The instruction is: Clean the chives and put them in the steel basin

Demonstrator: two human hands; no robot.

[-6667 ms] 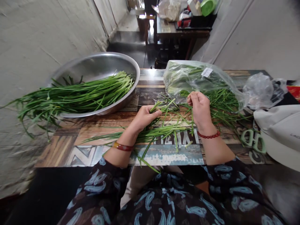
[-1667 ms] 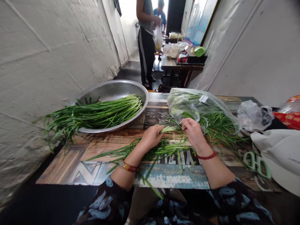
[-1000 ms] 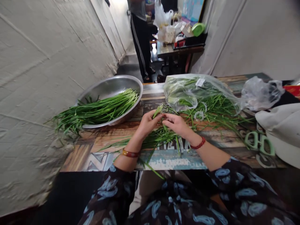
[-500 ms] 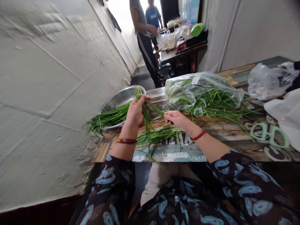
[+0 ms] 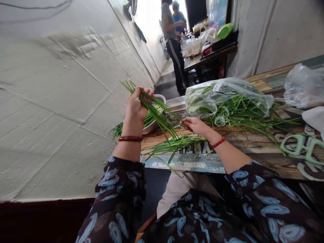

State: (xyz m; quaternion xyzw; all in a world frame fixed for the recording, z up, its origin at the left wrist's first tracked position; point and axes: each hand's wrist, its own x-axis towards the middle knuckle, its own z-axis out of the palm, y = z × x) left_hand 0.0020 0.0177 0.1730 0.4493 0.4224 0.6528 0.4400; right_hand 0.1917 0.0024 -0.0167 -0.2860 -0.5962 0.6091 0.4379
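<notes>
My left hand is closed round a loose bunch of long green stalks, raised in front of the metal bowl. My right hand pinches the end of one or a few stalks that reach across from the bunch. More greens lie in the bowl and hang over its left side. Below my hands a flat pile of stalks rests on the wooden table. A clear plastic bag with greens spilling out of it lies beyond my right hand.
Pale green glasses and a crumpled plastic bag are on the table at the right. A wall rises close on the left. Two people stand by a farther table loaded with bags and a green object.
My left hand has moved left and tilted the bunch, whose lower ends now slant right. My right hand still pinches at nearly the same spot. The view has shifted left.
</notes>
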